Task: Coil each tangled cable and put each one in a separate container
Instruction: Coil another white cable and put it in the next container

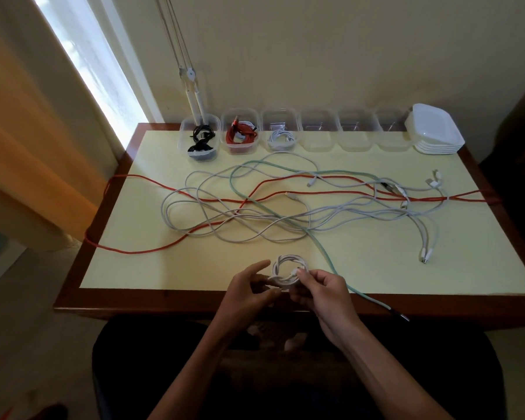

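A person is sitting at a table (109,268) with a pale yellow top and a dark wooden rim, both hands meeting at its near edge. The left hand (249,294) and the right hand (322,294) are together holding a small coiled white cable (287,266) just above the tabletop; the right thumb and forefinger are pinching the coil at its right side, while the left fingers are curling round its lower left part, the forefinger stretching out above it. Beyond the hands a tangle of loose cables is lying across the middle of the table: several white cables (200,207), a long red cable (152,180) whose loops are hanging over the left and right edges, and a pale green cable (319,244) that is running off the near edge just beside the right hand. Along the far edge a row of six clear containers is standing; the first (199,140) is holding a black cable, the second (240,133) a red one, the third (281,131) a white one. A stack of white lids (435,131) is resting at the right end of the row.
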{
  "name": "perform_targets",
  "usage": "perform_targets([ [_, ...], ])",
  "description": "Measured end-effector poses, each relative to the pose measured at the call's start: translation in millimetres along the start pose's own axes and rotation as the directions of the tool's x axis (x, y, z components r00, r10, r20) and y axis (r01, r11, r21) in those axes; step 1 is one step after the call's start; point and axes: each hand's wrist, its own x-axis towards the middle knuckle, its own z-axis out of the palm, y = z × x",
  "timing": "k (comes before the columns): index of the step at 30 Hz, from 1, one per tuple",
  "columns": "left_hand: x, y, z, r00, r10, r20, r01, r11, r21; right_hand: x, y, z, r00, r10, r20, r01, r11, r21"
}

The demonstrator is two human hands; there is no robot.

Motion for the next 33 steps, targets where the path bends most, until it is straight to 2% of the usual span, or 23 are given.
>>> perform_targets([
  [3,-3.7,4.7,-1.3,0.999,0.017,-0.052,-0.020,0.998,-0.057,-2.3,1.3,4.0,0.999,0.030,-0.021,-0.029,0.997,0.068],
  [6,-6.8,15.6,2.4,0.999,-0.007,-0.045,0.002,0.994,-0.113,-5.2,3.7,5.3,1.000,-0.007,-0.024,0.008,0.999,0.046],
  [9,-7.4,16.5,11.7,0.983,-0.047,-0.178,0.035,0.997,-0.073,-8.0,0.7,7.4,0.999,-0.047,-0.024,0.048,0.998,0.048],
  [11,-7.8,16.6,17.1,0.965,-0.128,-0.229,0.089,0.981,-0.174,-10.0,-0.2,10.3,0.998,-0.052,-0.031,0.055,0.993,0.108],
  [14,-10.0,20.1,24.8,0.941,-0.293,-0.171,0.196,0.880,-0.432,-12.0,-0.8,15.4,0.998,-0.030,-0.049,0.041,0.968,0.247],
  [16,-11.3,20.7,29.3,0.918,-0.367,-0.148,0.237,0.809,-0.538,-11.0,0.2,17.4,0.997,-0.002,-0.072,0.027,0.940,0.340],
  [19,-12.3,20.2,30.6,0.902,-0.418,-0.106,0.278,0.751,-0.599,-7.6,3.8,15.7,0.997,0.048,-0.068,-0.009,0.877,0.480],
  [22,-13.1,18.2,28.8,0.901,-0.431,-0.053,0.313,0.730,-0.607,-6.5,4.8,14.5,0.998,0.070,-0.003,-0.057,0.841,0.538],
  [24,-13.9,15.9,29.7,0.901,-0.433,-0.034,0.329,0.732,-0.597,-7.9,2.3,15.8,0.999,0.045,0.030,-0.054,0.873,0.485],
  [29,-14.1,16.5,29.8,0.906,-0.421,-0.038,0.305,0.713,-0.631,-12.7,-4.6,15.6,0.997,-0.056,0.046,0.045,0.975,0.216],
  [33,-13.6,16.5,25.2,0.915,-0.398,-0.062,0.274,0.727,-0.629,-14.5,-7.7,12.4,0.981,-0.184,0.065,0.192,0.971,-0.142],
])
